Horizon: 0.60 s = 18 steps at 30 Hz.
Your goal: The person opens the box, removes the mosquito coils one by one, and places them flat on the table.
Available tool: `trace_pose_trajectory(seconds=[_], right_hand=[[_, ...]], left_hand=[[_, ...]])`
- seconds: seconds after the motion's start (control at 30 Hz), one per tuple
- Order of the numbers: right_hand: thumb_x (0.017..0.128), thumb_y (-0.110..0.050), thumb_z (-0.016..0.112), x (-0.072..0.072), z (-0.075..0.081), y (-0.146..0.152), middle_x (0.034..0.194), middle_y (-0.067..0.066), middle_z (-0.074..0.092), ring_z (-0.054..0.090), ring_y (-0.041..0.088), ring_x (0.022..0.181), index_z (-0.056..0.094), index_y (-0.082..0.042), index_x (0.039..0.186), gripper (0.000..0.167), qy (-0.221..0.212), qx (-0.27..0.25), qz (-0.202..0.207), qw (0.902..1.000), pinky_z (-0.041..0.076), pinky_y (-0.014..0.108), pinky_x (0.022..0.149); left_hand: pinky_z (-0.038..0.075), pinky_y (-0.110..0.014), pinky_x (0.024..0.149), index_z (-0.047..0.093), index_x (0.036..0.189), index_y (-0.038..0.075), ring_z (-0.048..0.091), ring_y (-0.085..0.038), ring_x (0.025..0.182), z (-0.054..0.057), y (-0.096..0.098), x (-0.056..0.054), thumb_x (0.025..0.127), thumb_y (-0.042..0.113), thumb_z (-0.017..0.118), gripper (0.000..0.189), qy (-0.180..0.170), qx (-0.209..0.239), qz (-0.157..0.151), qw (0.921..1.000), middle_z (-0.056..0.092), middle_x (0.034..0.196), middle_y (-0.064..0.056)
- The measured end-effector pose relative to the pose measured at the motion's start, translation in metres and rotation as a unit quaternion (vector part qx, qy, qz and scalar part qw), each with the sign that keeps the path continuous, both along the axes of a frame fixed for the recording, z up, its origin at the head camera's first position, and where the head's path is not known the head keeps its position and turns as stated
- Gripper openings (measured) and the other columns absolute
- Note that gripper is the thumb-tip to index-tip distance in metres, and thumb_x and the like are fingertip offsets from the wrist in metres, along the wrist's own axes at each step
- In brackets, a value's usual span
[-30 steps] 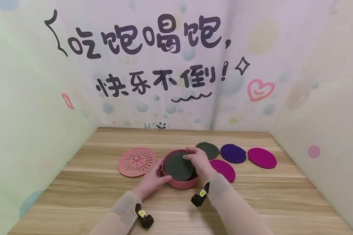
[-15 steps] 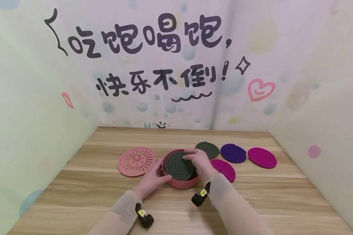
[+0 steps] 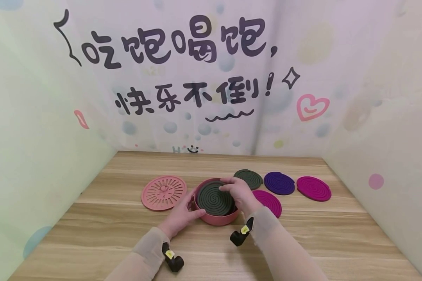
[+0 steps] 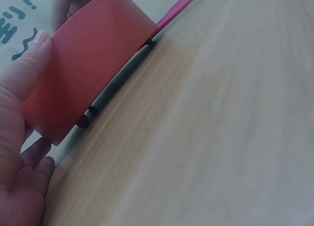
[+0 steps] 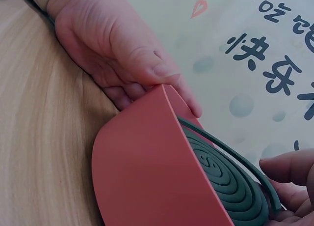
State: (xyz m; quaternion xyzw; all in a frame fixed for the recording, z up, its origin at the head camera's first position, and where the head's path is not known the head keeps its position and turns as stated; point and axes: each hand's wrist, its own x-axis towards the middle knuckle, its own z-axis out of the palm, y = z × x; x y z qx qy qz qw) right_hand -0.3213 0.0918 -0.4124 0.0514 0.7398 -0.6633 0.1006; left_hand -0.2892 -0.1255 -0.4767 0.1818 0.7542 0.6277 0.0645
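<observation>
A round pink mosquito coil tin (image 3: 219, 221) stands on the table, with a dark green mosquito coil (image 3: 213, 199) at its opening. My left hand (image 3: 180, 218) grips the tin's left wall, thumb at the rim and fingers around the side. On the other side, my right hand (image 3: 240, 193) pinches the coil's edge; in the right wrist view the thumb and fingers (image 5: 289, 166) meet an outer green strand (image 5: 230, 150) that stands slightly off the spiral. Short feet (image 4: 83, 121) show beneath the tin in the left wrist view. How deep the coil sits is hidden.
The slotted pink lid (image 3: 164, 192) lies left of the tin. To the right lie a green coil (image 3: 249, 180), a purple coil (image 3: 279, 183), a magenta coil (image 3: 313, 189) and a nearer magenta coil (image 3: 269, 203). Printed walls (image 3: 197, 132) border the wooden table (image 3: 109, 230).
</observation>
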Motion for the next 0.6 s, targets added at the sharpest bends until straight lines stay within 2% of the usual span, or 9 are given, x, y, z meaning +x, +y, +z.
trace_pose_trajectory(seconds=[0.33, 0.6], right_hand=[[0.087, -0.002, 0.063, 0.0009, -0.0009, -0.0008, 0.133, 0.014, 0.053, 0.041, 0.034, 0.129, 0.065, -0.008, 0.121, 0.034, -0.007, -0.007, -0.008, 0.9999, 0.028, 0.056, 0.110], [0.088, -0.002, 0.062, 0.0015, 0.0011, -0.0010, 0.128, 0.014, 0.056, 0.045, 0.032, 0.125, 0.064, -0.006, 0.121, 0.033, -0.007, -0.011, -0.004, 0.9999, 0.030, 0.055, 0.109]], left_hand=[[0.026, -0.045, 0.113, 0.031, 0.150, 0.027, 0.032, -0.020, 0.139, -0.0005, -0.0005, -0.0003, 0.083, 0.026, 0.077, 0.081, -0.005, -0.010, 0.007, 0.9999, 0.040, 0.148, 0.001], [0.026, -0.046, 0.113, 0.031, 0.150, 0.028, 0.033, -0.021, 0.138, 0.0011, -0.0009, 0.0012, 0.083, 0.027, 0.077, 0.081, -0.007, -0.009, 0.004, 0.9999, 0.040, 0.147, 0.001]])
